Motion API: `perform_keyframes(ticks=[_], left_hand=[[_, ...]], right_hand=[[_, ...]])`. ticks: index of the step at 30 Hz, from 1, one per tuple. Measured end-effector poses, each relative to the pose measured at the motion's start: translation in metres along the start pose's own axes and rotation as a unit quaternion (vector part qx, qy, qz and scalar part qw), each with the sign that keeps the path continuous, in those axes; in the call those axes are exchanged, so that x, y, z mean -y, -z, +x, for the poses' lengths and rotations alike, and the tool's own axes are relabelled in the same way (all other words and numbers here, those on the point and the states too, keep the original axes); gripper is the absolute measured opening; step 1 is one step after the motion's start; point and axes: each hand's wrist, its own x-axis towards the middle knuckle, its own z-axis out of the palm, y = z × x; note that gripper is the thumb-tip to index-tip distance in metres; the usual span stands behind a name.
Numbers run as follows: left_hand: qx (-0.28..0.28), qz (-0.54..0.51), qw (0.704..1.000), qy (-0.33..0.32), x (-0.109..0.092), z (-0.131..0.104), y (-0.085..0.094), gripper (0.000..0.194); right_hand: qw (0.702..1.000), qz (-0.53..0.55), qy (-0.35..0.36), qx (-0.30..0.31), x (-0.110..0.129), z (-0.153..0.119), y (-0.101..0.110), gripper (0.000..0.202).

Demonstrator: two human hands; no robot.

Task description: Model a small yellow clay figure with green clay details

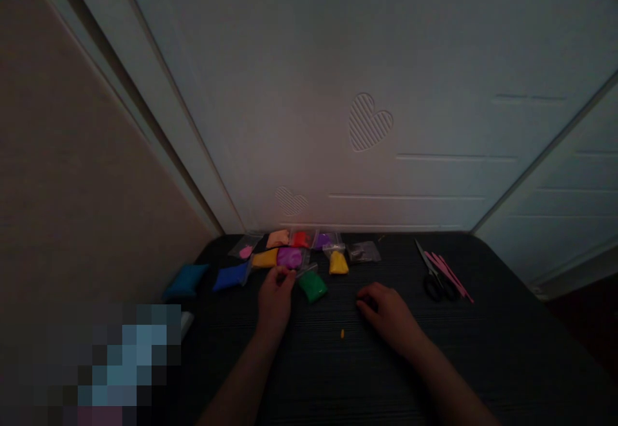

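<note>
My left hand point(274, 300) is closed in a pinch between the bag of purple clay point(290, 258) and the bag of green clay point(313, 286). Whatever lies between its fingertips is too dark and small to make out. Curled inward, my right hand point(386, 313) rests low over the table to the right of the green bag, with thumb and fingers close together. Its fingertips show too dimly to tell what they hold, if anything. A small orange-yellow piece point(342, 334) lies on the dark table point(313, 374) between my forearms.
Bags of blue point(232, 277), orange point(265, 259), peach point(277, 239), red point(301, 239), yellow point(338, 262) and dark clay point(363, 252) line the back. Scissors point(433, 278) and pink sticks point(451, 276) lie right. A teal packet point(186, 281) sits left. A white panel point(309, 91) rises behind.
</note>
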Motion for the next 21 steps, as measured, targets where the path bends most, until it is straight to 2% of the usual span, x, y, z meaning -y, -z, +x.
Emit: perform_keyframes(ticks=[21], left_hand=[[0.020, 0.014, 0.999, -0.035, -0.0038, -0.0042, -0.0002, 0.017]], right_hand=[[1.000, -0.021, -0.004, 0.000, 0.0042, 0.0000, 0.0015, 0.017]])
